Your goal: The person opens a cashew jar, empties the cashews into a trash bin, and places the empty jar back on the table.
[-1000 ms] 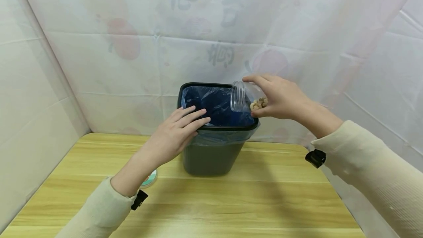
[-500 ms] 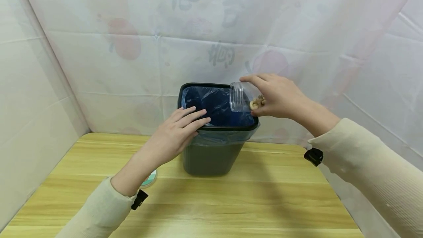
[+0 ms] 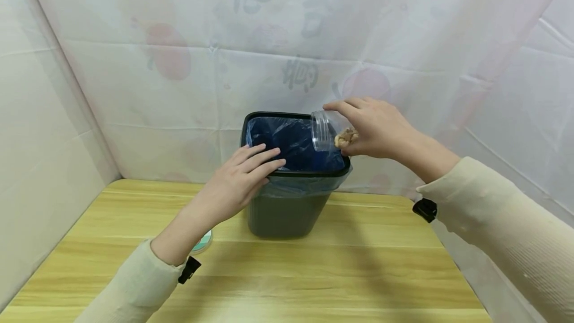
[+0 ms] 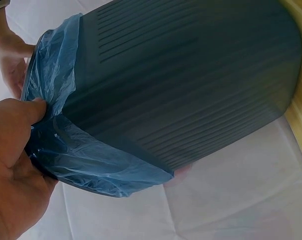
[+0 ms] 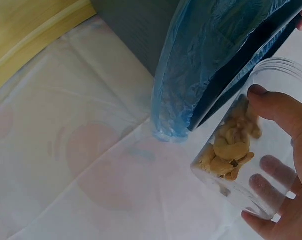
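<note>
A dark grey trash bin (image 3: 289,216) lined with a blue plastic bag (image 3: 287,136) stands upright on the table. My left hand (image 3: 233,181) holds its near left rim, fingers over the opening and thumb (image 4: 33,110) pressing the liner from outside. With fingers and thumb around it, my right hand (image 3: 378,126) holds a clear plastic jar (image 3: 320,131) on its side, the lidless threaded mouth above the bin's right part. Cashews (image 5: 230,150) lie inside along the jar's lower wall; in the head view the right thumb partly hides them.
A round green-and-white lid (image 3: 203,242) lies on the wooden table (image 3: 278,283), partly behind the left forearm. Pale cloth walls (image 3: 179,98) with faded prints enclose the back and sides, the back one close behind the bin.
My right hand has shifted slightly left and up with the jar, and the cashews have slid a little toward its mouth. My left hand and the bin have stayed put.
</note>
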